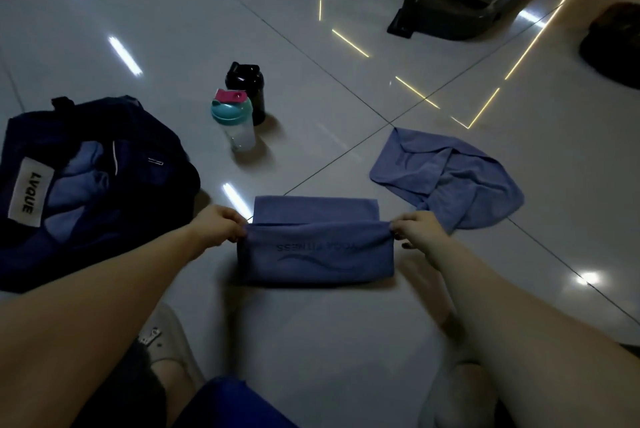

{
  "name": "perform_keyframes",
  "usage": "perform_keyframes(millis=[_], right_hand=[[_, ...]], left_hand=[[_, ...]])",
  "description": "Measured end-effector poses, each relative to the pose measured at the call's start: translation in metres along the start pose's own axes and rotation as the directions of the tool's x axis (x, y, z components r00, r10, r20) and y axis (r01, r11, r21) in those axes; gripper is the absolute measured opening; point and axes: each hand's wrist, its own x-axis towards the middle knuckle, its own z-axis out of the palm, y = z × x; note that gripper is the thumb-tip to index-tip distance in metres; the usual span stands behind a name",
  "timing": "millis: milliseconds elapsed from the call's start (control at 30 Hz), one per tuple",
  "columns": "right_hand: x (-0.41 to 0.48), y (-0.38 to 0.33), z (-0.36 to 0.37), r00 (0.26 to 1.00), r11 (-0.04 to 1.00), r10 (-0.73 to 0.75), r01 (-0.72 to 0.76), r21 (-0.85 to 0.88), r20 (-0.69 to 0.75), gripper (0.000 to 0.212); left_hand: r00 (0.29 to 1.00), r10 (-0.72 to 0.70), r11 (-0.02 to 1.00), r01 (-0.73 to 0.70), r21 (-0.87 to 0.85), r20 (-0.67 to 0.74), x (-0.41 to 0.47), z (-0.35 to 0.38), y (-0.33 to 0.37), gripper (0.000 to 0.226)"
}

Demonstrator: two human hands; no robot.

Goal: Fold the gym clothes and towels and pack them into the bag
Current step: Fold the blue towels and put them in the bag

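Left hand (221,225) and right hand (417,228) each pinched a top corner of the half-folded blue towel (317,256), fingertips buried in cloth, its embossed lettering barely legible.

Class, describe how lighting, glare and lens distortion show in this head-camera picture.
Head view: dim overall, with bright streaks of glare on the glossy floor; the dark bag loses detail in shadow; the print on the half-folded towel is faint; wide-angle stretch shows toward the frame's edges.
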Motion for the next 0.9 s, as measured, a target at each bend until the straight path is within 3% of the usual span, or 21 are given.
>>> perform_keyframes(millis=[133, 367, 533, 667, 900], right_hand=[[0.036, -0.004, 0.015, 0.996, 0.997, -0.078, 0.077, -0.022, -0.035, 0.013], [0.085, 0.017, 0.029, 0.98, 0.975, -0.137, 0.107, -0.196, -0.147, 0.015], [0.097, 0.021, 0.027, 0.967, 0.963, -0.193, 0.153, -0.223, -0.168, 0.009], [0.11, 0.016, 0.029, 0.968, 0.957, -0.203, 0.164, -0.24, -0.146, 0.008], [0.128, -0.002, 0.024, 0.963, 0.868, -0.256, 0.19, -0.46, -0.086, 0.009]], left_hand=[[0.99, 0.036, 0.993, -0.051, -0.106, -0.139, 0.024, 0.004, 0.005, 0.015], [0.975, 0.002, 0.98, -0.045, -0.193, -0.221, 0.067, 0.023, 0.004, 0.015], [0.954, 0.03, 0.985, -0.079, -0.154, -0.299, 0.09, 0.032, -0.001, 0.003], [0.944, 0.074, 0.993, -0.098, -0.06, -0.321, 0.105, 0.035, -0.005, 0.011], [0.934, 0.134, 0.988, -0.1, 0.118, -0.331, 0.112, 0.038, -0.001, 0.012]])
